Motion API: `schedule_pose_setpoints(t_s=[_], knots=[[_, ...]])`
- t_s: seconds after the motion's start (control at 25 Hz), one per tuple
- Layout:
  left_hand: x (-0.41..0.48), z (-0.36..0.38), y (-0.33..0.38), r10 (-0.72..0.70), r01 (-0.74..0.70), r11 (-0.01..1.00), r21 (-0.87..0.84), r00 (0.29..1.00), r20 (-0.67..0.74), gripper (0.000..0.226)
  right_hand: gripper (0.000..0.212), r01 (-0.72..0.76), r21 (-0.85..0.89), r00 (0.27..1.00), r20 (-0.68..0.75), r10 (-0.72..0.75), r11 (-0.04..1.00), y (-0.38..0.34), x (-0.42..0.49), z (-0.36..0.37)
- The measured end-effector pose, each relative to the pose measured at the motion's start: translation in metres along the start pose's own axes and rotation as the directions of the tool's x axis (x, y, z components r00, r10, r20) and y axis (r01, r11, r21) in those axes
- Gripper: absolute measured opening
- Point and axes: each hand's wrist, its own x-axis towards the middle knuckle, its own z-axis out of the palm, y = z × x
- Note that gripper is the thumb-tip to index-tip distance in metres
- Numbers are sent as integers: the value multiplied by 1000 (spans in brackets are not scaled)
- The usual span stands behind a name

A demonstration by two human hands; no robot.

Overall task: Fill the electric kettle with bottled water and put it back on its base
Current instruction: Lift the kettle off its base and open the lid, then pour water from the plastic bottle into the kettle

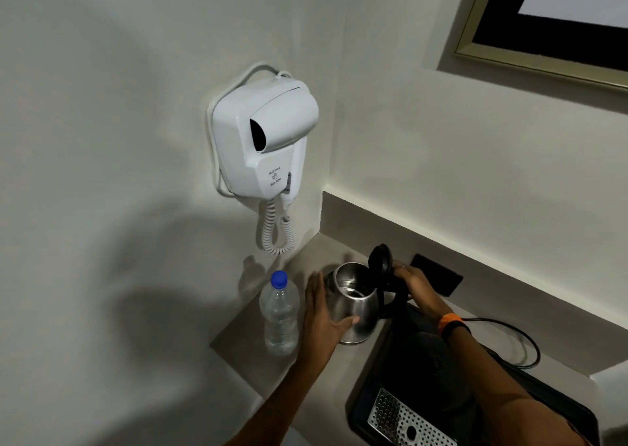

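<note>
A white wall-mounted hair dryer (263,139) is seen on the left wall, with a coiled cord (276,231) hanging below it; small print on its body reads "Wall hung" and "Hair dryer", though the letters are barely legible. Below it, a clear plastic water bottle (279,313) with a blue cap (279,278) is stood upright on the grey counter (238,333), near the corner; no label can be read on it. Just to its right, the left hand (321,316) is laid flat against the left side of the steel electric kettle (353,309), fingers spread and not closed around it. The kettle is stood on the counter, off its base, with its black lid (380,260) raised upright and the inside shown empty. The right hand (413,284) is wrapped on the black handle (396,291) behind the lid, its grip closed there. An orange and black band (453,323) is worn on the right wrist. Nearer and to the right, a black tray (367,408) is set on the counter, holding the round black base (428,354) and a perforated metal plate (404,418). A black cable (523,333) is looped on the counter beyond the tray. A gold-framed picture (482,43) is hung on the far wall at the upper right.
</note>
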Motion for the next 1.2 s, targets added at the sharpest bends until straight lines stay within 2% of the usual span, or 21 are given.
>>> schedule_pose_setpoints(t_s=[0.04, 0.12, 0.16, 0.2, 0.24, 0.28, 0.36, 0.44, 0.56, 0.68, 0.88, 0.96, 1.08, 1.12, 1.2], knots=[[-7, -13, 7, 136, -134, 991, 30, 987, -80, 89, 31, 16, 12, 1000, -14, -16, 1000, 1, 1, 1], [-18, -44, 23, 425, -404, 905, 134, 871, -247, 42, 31, 48, 21, 998, -43, -47, 999, 7, 1, 2], [-18, -61, 29, 499, -458, 866, 199, 804, -323, 31, 31, 66, 20, 996, -55, -65, 998, 11, 2, 1], [-15, -76, 31, 506, -440, 862, 251, 773, -383, 28, 30, 82, 20, 995, -63, -80, 996, 16, 3, 0], [-7, -88, 28, 455, -374, 889, 264, 784, -422, 31, 27, 90, 22, 994, -67, -88, 996, 17, 3, 0], [3, -96, 22, 369, -293, 926, 237, 829, -421, 37, 25, 90, 24, 994, -70, -88, 996, 17, 2, -1], [17, -105, 6, 205, -170, 975, 146, 937, -282, 46, 25, 85, 34, 993, -84, -82, 996, 12, -3, 0], [23, -106, -3, 160, -159, 987, 19, 978, -133, 37, 23, 80, 31, 991, -108, -76, 996, 10, -3, 0], [23, -104, -1, 134, -154, 981, -117, 977, -167, 22, 26, 75, 13, 989, -128, -73, 997, 17, 4, -5], [21, -101, -3, 34, -88, 958, -272, 980, -198, 28, 34, 58, 21, 987, -153, -54, 998, 19, 7, -7], [36, -105, 1, 74, -178, 953, -245, 922, -380, 19, 33, 60, -12, 985, -164, -61, 998, 24, 13, -5], [38, -105, -8, 16, -121, 957, -265, 930, -366, 32, 30, 62, -3, 985, -158, -62, 998, 26, 15, -5], [28, -100, -30, -93, 15, 941, -339, 972, -215, 63, 27, 82, 3, 986, -142, -81, 997, 28, 15, -3], [26, -97, -38, -114, 52, 949, -312, 976, -184, 77, 28, 84, 10, 987, -141, -81, 996, 30, 16, -2], [25, -91, -48, -89, 60, 984, -167, 982, -169, 84, 29, 82, 29, 986, -151, -77, 996, 34, 20, -1]])
